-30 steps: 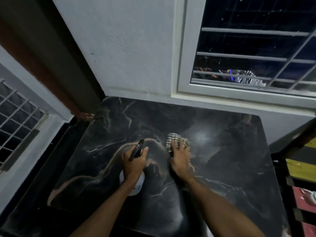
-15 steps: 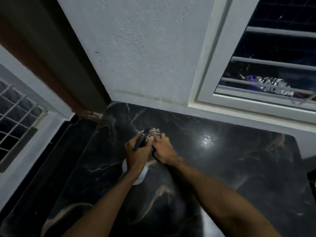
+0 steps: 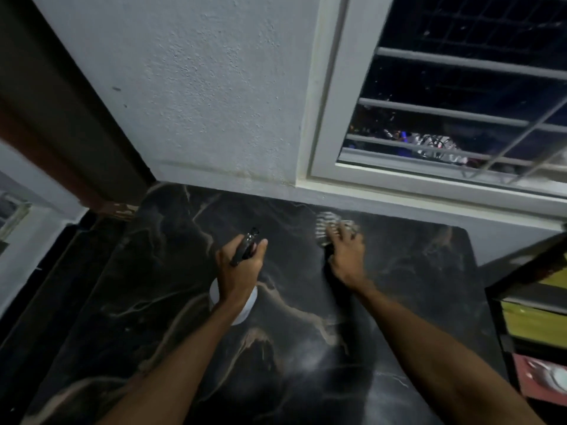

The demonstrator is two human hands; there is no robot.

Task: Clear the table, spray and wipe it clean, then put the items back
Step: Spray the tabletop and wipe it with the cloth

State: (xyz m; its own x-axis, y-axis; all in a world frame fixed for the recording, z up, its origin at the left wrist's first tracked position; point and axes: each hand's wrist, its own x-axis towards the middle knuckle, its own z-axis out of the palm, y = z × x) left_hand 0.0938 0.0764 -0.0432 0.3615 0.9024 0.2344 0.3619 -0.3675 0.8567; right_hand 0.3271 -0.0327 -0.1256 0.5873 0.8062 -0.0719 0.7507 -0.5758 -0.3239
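Note:
A black marble-patterned table (image 3: 414, 302) with pale veins fills the lower view, against the wall. My left hand (image 3: 241, 273) grips a spray bottle (image 3: 245, 311) by its black trigger head, held over the table's middle; the white body shows under my wrist. My right hand (image 3: 346, 256) presses a checked cloth (image 3: 326, 223) flat on the tabletop near the far edge, below the window. The cloth is blurred and partly hidden under my fingers. No other items lie on the tabletop.
A white wall (image 3: 214, 87) rises behind the table. A barred window (image 3: 460, 96) sits at the upper right. A dark shelf unit (image 3: 534, 317) with yellow and red items stands at the right edge. A dark door frame (image 3: 61, 118) is on the left.
My right hand has slid the cloth rightward along the far edge, away from my left hand. The left hand keeps its hold on the spray bottle. The view has shifted.

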